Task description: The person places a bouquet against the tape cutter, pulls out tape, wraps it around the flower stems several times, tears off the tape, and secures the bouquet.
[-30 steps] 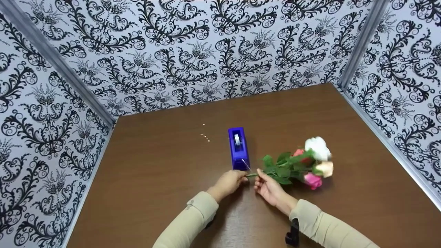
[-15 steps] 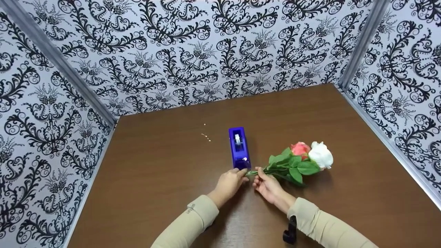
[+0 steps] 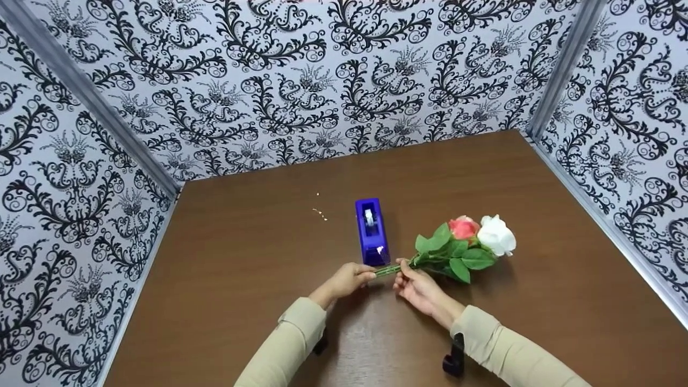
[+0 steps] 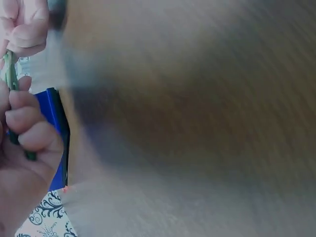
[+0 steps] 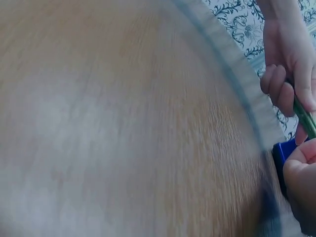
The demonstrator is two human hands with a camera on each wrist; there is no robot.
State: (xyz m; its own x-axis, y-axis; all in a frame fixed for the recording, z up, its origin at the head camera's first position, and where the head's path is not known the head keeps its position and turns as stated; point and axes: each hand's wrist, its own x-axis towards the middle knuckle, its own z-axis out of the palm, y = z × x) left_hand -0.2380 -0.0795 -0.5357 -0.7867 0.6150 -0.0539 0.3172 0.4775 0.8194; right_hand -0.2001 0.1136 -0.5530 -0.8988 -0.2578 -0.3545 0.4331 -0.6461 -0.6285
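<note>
The left hand (image 3: 344, 282) has shifted leftward, baring more stem. Left of the blue tape dispenser (image 3: 375, 240), the bench (image 3: 242, 242) stretches well out to its edge. At the dispenser's near end, left fingers pinch the bouquet's (image 3: 450, 250) stem ends; right of them, the right hand (image 3: 423, 294) pinches higher. The blooms sit right of the dispenser.

Table (image 3: 242, 258): brown, wood-grain, glossy, glare patch on the near side of the hands. Blue tape dispenser (image 3: 374, 240) stands on it, just beyond left hand (image 3: 346, 281), ahead and left of right hand (image 3: 419, 290); long side points away from the hands. Small pale bits (image 3: 321, 215) scattered well beyond left hand, slightly to its left, too small to identify.
</note>
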